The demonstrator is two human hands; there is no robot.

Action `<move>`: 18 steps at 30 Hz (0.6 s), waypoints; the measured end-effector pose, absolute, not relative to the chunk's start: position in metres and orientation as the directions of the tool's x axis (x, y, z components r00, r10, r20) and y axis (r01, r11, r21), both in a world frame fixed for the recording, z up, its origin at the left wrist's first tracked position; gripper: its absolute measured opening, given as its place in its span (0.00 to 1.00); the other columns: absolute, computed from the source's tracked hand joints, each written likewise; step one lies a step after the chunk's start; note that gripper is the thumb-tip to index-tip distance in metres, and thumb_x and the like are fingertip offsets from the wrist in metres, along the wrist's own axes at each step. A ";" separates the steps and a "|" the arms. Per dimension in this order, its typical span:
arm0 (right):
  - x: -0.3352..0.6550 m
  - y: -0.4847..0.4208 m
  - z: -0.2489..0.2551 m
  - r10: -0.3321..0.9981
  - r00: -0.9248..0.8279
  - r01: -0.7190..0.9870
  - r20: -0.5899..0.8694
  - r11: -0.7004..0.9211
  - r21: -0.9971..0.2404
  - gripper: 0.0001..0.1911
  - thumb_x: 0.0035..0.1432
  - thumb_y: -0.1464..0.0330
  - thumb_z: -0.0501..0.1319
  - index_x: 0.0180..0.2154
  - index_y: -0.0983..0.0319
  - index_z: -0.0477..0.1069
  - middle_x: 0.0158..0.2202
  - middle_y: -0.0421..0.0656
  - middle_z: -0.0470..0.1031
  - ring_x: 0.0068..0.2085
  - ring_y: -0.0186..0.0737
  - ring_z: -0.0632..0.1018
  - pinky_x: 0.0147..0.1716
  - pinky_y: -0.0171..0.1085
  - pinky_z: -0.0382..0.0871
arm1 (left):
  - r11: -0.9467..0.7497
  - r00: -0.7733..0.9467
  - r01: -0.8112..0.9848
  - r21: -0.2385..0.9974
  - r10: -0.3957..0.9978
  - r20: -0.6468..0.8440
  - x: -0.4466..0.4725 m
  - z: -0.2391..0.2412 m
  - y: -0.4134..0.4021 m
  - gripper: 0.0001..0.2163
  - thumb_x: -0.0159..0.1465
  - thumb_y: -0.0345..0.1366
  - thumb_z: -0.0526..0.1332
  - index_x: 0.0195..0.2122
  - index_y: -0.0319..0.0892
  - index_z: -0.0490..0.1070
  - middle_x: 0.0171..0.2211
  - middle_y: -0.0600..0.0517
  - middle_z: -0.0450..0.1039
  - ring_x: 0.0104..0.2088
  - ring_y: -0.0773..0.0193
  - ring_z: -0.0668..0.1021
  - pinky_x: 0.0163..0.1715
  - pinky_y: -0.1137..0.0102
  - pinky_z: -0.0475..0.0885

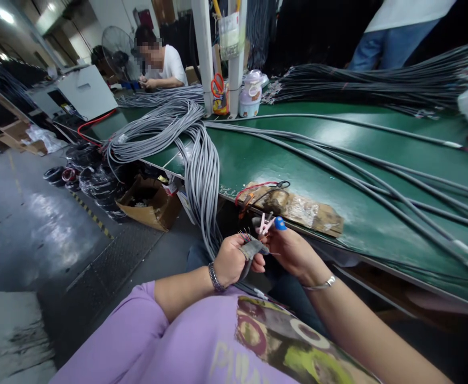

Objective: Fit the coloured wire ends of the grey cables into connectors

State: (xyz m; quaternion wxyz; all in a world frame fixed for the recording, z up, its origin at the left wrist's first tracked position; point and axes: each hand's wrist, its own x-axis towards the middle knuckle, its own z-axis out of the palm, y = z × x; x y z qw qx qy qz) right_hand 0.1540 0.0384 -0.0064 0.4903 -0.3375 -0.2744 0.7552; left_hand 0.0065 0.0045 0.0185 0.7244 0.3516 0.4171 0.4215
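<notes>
My left hand (231,260) is closed around the end of a grey cable (253,248), whose thin coloured wires (245,233) fan out above the fingers. Close beside it, my right hand (292,250) pinches with thumb and fingertips near a small pale pink clip (264,225) that looks like a clothes peg. A blue cover (280,223) sits on one of its digits. The fingers partly hide the clip's lower part, and a fine wire sticks out between the hands. Both hands are in front of the table edge, above my lap.
A taped board (317,216) with red and black leads lies at the edge of the green table (250,160). Coiled grey cables (158,128) hang over the edge at left. Behind stand a post, a lilac cup (251,96) and dark cable bundles (370,82). Another person sits far left.
</notes>
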 end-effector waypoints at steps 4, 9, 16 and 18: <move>0.145 0.040 -0.002 0.919 -0.279 -0.613 -0.277 -0.393 -0.685 0.17 0.50 0.53 0.67 0.28 0.61 0.76 0.25 0.42 0.75 0.24 0.34 0.71 0.26 0.34 0.69 | 0.409 0.295 -0.324 0.853 0.900 -0.319 0.010 0.018 0.006 0.21 0.45 0.49 0.69 0.27 0.35 0.70 0.17 0.52 0.70 0.14 0.69 0.71 0.16 0.74 0.68; 0.142 0.041 -0.003 0.911 -0.304 -0.657 -0.278 -0.412 -0.631 0.17 0.48 0.53 0.68 0.29 0.60 0.75 0.24 0.40 0.76 0.23 0.36 0.72 0.23 0.37 0.69 | 0.409 0.287 -0.299 0.862 0.900 -0.328 0.009 0.016 0.007 0.21 0.45 0.49 0.69 0.27 0.35 0.70 0.16 0.52 0.70 0.14 0.70 0.71 0.15 0.75 0.67; 0.139 0.041 -0.002 0.912 -0.217 -0.662 -0.349 -0.400 -0.633 0.19 0.44 0.51 0.70 0.27 0.60 0.74 0.24 0.40 0.75 0.24 0.34 0.71 0.24 0.34 0.68 | 0.433 0.300 -0.246 0.867 0.885 -0.357 0.009 0.015 0.008 0.22 0.45 0.52 0.68 0.26 0.36 0.68 0.16 0.53 0.69 0.14 0.69 0.71 0.15 0.74 0.66; 0.141 0.039 -0.001 0.916 -0.239 -0.627 -0.323 -0.400 -0.669 0.23 0.46 0.46 0.66 0.28 0.59 0.74 0.25 0.41 0.74 0.24 0.36 0.71 0.26 0.35 0.69 | 0.426 0.296 -0.245 0.871 0.888 -0.351 0.007 0.016 0.007 0.22 0.45 0.52 0.68 0.26 0.36 0.69 0.16 0.53 0.69 0.14 0.69 0.70 0.15 0.75 0.65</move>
